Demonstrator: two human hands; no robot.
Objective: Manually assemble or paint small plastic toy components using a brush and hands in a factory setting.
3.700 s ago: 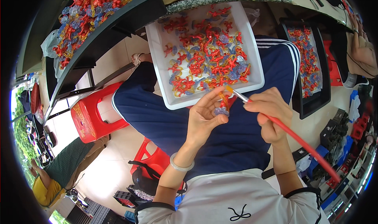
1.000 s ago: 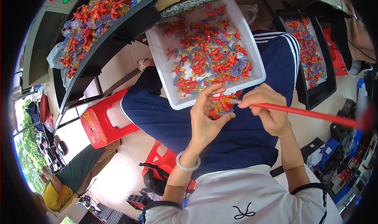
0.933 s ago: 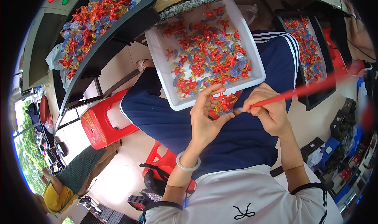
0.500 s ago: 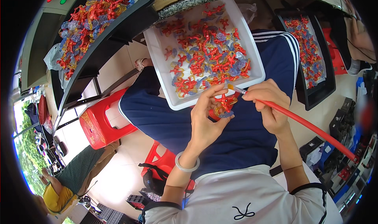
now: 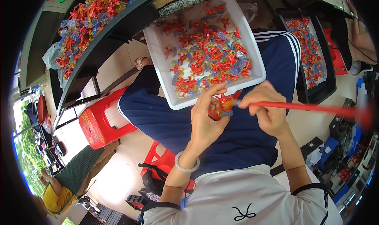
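My left hand [image 5: 206, 116] is closed around a small red figurine [image 5: 224, 99] with a yellow and bluish translucent base, held above my lap. In my right hand [image 5: 265, 108] is a paintbrush with a long red handle [image 5: 294, 105], pinched close to its metal collar. The yellowish bristles meet the figurine, though the exact contact spot is blurred. Just beyond my hands, a white tray [image 5: 258, 69] rests on my thighs and holds many similar red, yellow and blue figurines [image 5: 211, 51].
A dark tray [image 5: 130, 17] heaped with more figurines stands at the upper left, another black tray [image 5: 331, 82] at the right. A stone-edged worktop [image 5: 205, 3] overhangs the white tray. Red stools [image 5: 92, 126] stand at the left, where another person [image 5: 59, 195] sits.
My right hand has shifted slightly left and down, bringing the brush tip onto the figurine. The handle's far end has swung upward to nearly level. My left hand has barely moved.
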